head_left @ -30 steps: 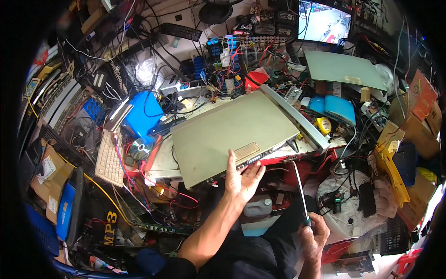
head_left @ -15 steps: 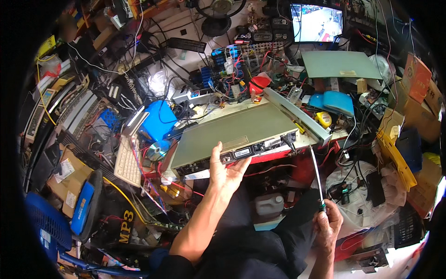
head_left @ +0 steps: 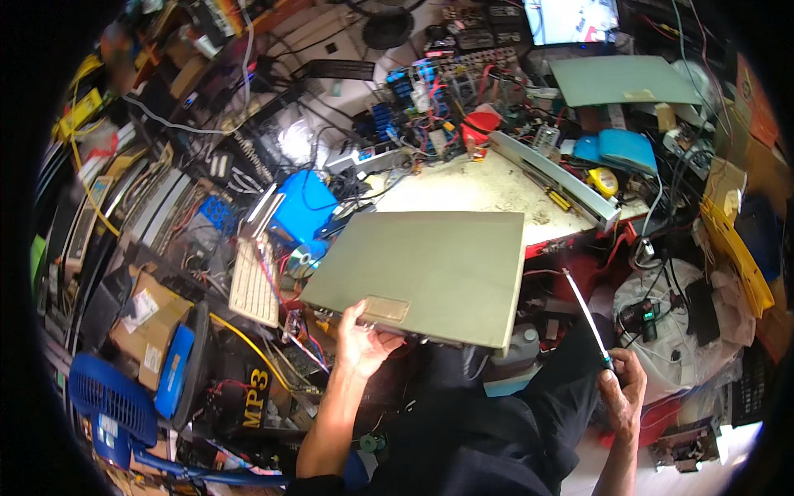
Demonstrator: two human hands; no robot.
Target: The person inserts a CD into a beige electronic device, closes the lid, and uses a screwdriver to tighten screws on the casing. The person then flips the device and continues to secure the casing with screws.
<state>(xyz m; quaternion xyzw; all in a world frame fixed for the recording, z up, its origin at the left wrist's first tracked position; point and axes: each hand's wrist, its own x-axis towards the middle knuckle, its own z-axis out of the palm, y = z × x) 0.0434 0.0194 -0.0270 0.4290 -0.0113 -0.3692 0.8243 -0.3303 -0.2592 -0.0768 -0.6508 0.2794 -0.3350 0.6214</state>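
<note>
A flat, grey-green electronic device case (head_left: 438,273) is held out over my lap, its broad top facing up. My left hand (head_left: 362,349) grips its near left edge, thumb on top beside a small pale label and fingers curled underneath. The near side of the case is mostly hidden, with a cable hanging below it. To the right, clear of the case, my right hand (head_left: 622,390) is closed around the handle of a long screwdriver (head_left: 585,312). The screwdriver's thin metal shaft points up and away from me.
Behind the case lies a pale, worn worktable (head_left: 447,182). A long metal panel (head_left: 554,178) and a yellow tape measure (head_left: 602,182) sit at its right. Left are a cream keyboard (head_left: 254,283), a blue box (head_left: 304,207) and a blue fan (head_left: 112,401). Tangled wires surround the table.
My left hand has drawn the case off the table toward me and turned it, so its socketed side no longer shows. The screwdriver and right hand sit slightly lower and farther right.
</note>
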